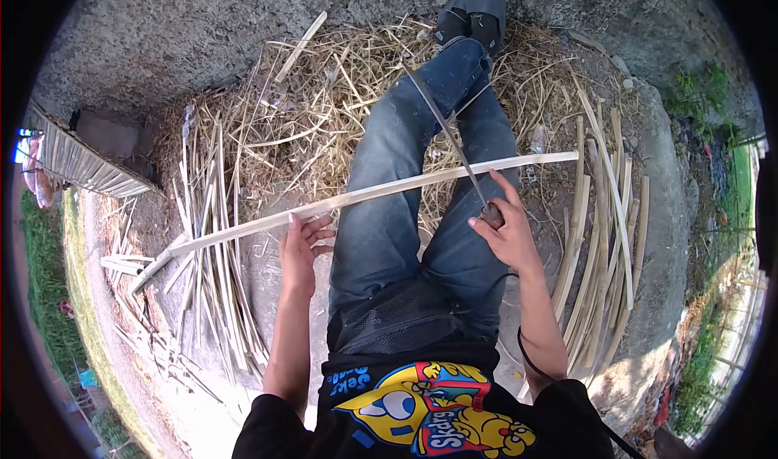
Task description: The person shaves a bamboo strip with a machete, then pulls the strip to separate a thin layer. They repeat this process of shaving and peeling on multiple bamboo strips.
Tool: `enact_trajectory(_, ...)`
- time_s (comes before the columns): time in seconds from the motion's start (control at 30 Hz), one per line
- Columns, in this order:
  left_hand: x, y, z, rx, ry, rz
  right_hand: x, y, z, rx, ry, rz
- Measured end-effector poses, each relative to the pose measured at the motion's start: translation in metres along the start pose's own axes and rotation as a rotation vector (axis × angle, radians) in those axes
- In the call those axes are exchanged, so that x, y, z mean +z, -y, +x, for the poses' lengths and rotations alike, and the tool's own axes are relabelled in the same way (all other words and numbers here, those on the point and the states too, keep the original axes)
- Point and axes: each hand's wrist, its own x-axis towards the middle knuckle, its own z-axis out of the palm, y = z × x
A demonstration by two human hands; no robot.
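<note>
A long pale strip (381,192) lies across my thighs, its left end lower than its right. My left hand (304,248) is under the strip with the thumb against its edge and the fingers apart. My right hand (506,228) is wrapped round the dark handle of a long thin knife (442,119), whose blade points up and to the left and crosses the strip. The right index finger reaches up to the strip's lower edge.
Bundles of strips lie on the ground at the left (215,256) and at the right (600,240). Shavings (316,111) cover the ground around my legs. A rough wall (203,38) runs along the top. A slatted panel (89,163) stands at the left.
</note>
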Motion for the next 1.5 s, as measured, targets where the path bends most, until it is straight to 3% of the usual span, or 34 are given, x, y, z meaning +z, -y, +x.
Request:
enact_trajectory(0.1,-0.02,-0.048,-0.046,-0.192,0.369,0.41,0.005,-0.004,0.002,0.02,0.071,-0.02)
enact_trajectory(0.13,-0.016,-0.062,-0.066,-0.202,0.368,0.408,0.003,-0.005,0.003,0.019,0.095,-0.015)
enact_trajectory(0.2,-0.003,-0.078,-0.099,0.306,0.164,0.56,0.002,-0.005,0.007,0.012,0.101,-0.023)
enact_trajectory(0.23,-0.006,-0.076,-0.1,0.666,0.004,0.497,0.003,-0.002,0.008,0.002,0.098,-0.031)
enact_trajectory(0.3,-0.003,-0.107,-0.081,1.174,0.012,0.957,0.006,-0.001,0.005,0.104,0.115,0.026)
enact_trajectory(0.37,0.006,-0.117,-0.065,1.033,-0.042,1.257,0.007,-0.015,0.002,-0.01,0.063,-0.073)
enact_trajectory(0.43,-0.004,-0.108,-0.05,0.713,0.142,1.442,0.006,-0.009,0.001,0.04,0.056,-0.01)
enact_trajectory(0.5,-0.016,-0.08,-0.033,0.527,0.295,1.395,0.005,-0.003,-0.006,0.104,0.056,0.062)
enact_trajectory(0.53,-0.019,-0.068,-0.029,0.524,0.295,1.4,0.004,-0.001,-0.007,0.122,0.046,0.087)
enact_trajectory(0.73,-0.025,-0.028,-0.017,0.529,0.212,1.254,0.003,-0.003,-0.011,0.041,0.002,0.014)
enact_trajectory(0.8,-0.026,-0.027,-0.01,0.237,0.492,1.037,0.005,-0.002,-0.013,0.095,-0.068,0.13)
enact_trajectory(0.83,-0.027,-0.025,-0.005,0.223,0.488,1.039,0.005,-0.002,-0.015,0.102,-0.058,0.135)
enact_trajectory(0.9,-0.028,-0.02,0.008,0.005,0.458,0.699,0.005,-0.005,-0.015,0.17,-0.067,0.171)
enact_trajectory(1.03,-0.027,-0.022,0.025,-0.153,0.491,0.507,0.006,-0.008,-0.021,0.198,-0.088,0.207)
enact_trajectory(1.17,-0.014,-0.018,0.022,-0.226,0.506,0.228,0.009,-0.014,-0.026,0.155,-0.113,0.216)
enact_trajectory(1.5,-0.006,-0.015,0.017,-0.214,0.525,0.097,0.007,-0.023,-0.04,0.238,-0.1,0.205)
